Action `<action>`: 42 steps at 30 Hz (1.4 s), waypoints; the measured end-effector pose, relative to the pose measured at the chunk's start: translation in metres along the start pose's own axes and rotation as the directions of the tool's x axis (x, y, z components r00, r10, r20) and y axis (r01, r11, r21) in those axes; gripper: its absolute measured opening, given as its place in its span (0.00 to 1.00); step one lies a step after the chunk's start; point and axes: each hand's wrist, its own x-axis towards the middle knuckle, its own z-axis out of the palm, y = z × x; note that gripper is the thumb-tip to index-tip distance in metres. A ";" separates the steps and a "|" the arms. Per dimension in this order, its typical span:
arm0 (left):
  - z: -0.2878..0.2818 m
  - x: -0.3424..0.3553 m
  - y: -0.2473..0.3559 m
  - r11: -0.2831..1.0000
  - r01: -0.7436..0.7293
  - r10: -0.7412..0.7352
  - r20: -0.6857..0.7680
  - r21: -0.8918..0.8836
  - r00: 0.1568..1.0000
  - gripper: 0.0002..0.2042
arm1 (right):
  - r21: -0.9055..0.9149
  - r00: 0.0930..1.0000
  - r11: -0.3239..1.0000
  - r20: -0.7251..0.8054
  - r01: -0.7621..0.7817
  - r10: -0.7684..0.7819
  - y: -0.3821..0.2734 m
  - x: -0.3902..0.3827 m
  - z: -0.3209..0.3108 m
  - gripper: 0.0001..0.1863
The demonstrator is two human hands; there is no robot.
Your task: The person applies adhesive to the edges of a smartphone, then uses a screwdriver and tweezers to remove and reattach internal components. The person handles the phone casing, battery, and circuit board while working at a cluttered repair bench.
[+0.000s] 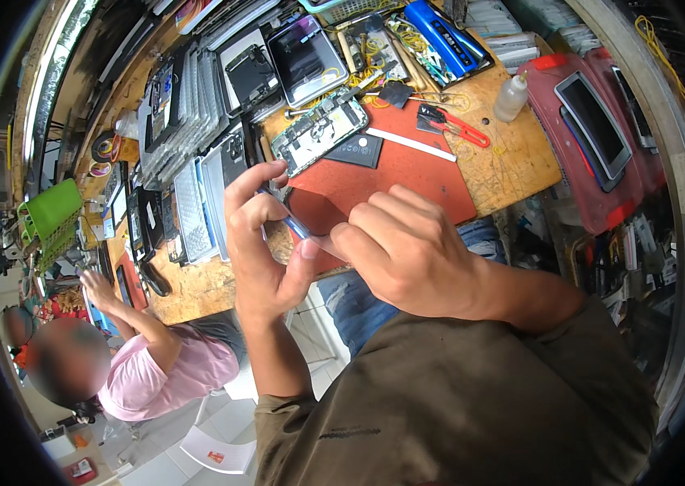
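My left hand [265, 243] grips a thin flat panel [298, 228] by its edges, between the thumb and the curled fingers. The panel is seen almost edge-on, with a bluish rim, so its face is hidden. My right hand [407, 255] is closed in a pinch at the panel's near end; a pale, see-through bit shows by its fingertips, too small to name. Beyond the hands, an opened phone [322, 134] with bare inner parts lies on a red mat [431, 182]. Beside it are a black battery [358, 151] and a white strip [411, 144].
A red-handled cutter [465, 130], a clear bottle [511, 99] and a blue cylindrical device [443, 36] lie farther right. Stacked clear trays [188, 105] and a tablet [307, 61] crowd the back left. A person in a pink shirt [172, 368] works at the left.
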 end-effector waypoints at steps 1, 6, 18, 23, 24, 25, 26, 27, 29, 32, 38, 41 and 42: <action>-0.001 -0.001 0.001 1.000 0.008 -0.008 0.005 -0.001 1.000 0.23 | -0.001 1.000 1.000 -0.010 0.000 0.000 0.000 0.001 -0.001 0.09; -0.006 -0.004 0.001 1.000 0.029 -0.029 0.058 0.012 0.998 0.24 | 0.004 0.999 1.000 -0.052 -0.009 0.009 -0.010 0.009 -0.012 0.09; 0.009 -0.009 -0.004 0.998 0.024 -0.029 -0.101 -0.049 0.994 0.27 | -0.100 0.993 0.993 0.089 -0.069 0.078 -0.020 0.010 -0.013 0.10; 0.008 -0.016 0.002 0.999 0.043 -0.045 -0.142 -0.024 0.989 0.26 | -0.036 0.995 0.997 0.069 -0.075 0.078 -0.019 0.008 -0.010 0.09; 0.007 -0.018 0.004 0.999 0.049 -0.052 -0.142 -0.021 0.988 0.26 | -0.030 0.993 0.996 0.084 -0.080 0.082 -0.020 0.008 -0.010 0.09; 0.006 -0.020 0.005 0.998 0.057 -0.059 -0.142 -0.018 0.988 0.26 | -0.029 0.993 0.996 0.081 -0.079 0.082 -0.021 0.007 -0.010 0.08; 0.006 -0.021 0.006 0.998 0.065 -0.066 -0.144 -0.015 0.987 0.26 | -0.027 0.994 0.997 0.074 -0.073 0.075 -0.021 0.007 -0.009 0.08; 0.007 -0.023 0.006 0.997 0.071 -0.075 -0.166 -0.029 0.983 0.26 | -0.024 0.995 0.997 0.067 -0.068 0.069 -0.022 0.006 -0.009 0.08; 0.009 -0.026 0.006 0.996 0.079 -0.084 -0.201 -0.033 0.976 0.27 | -0.021 0.994 0.997 0.080 -0.068 0.070 -0.022 0.006 -0.008 0.08; 0.009 -0.027 0.006 0.996 0.083 -0.090 -0.212 -0.043 0.973 0.27 | -0.023 0.994 0.998 0.085 -0.062 0.064 -0.021 0.005 -0.007 0.09; 0.008 -0.028 0.006 0.997 0.074 -0.078 -0.216 -0.028 0.973 0.27 | -0.015 0.993 0.998 0.098 -0.063 0.064 -0.019 0.002 -0.005 0.09; 0.008 -0.028 0.006 0.995 0.088 -0.096 -0.225 -0.043 0.970 0.27 | -0.012 0.990 0.998 0.125 -0.064 0.065 -0.017 -0.001 -0.005 0.10; 0.008 -0.028 0.006 0.996 0.078 -0.088 -0.220 -0.053 0.972 0.27 | -0.010 0.989 0.998 0.137 -0.064 0.065 -0.017 -0.002 -0.005 0.10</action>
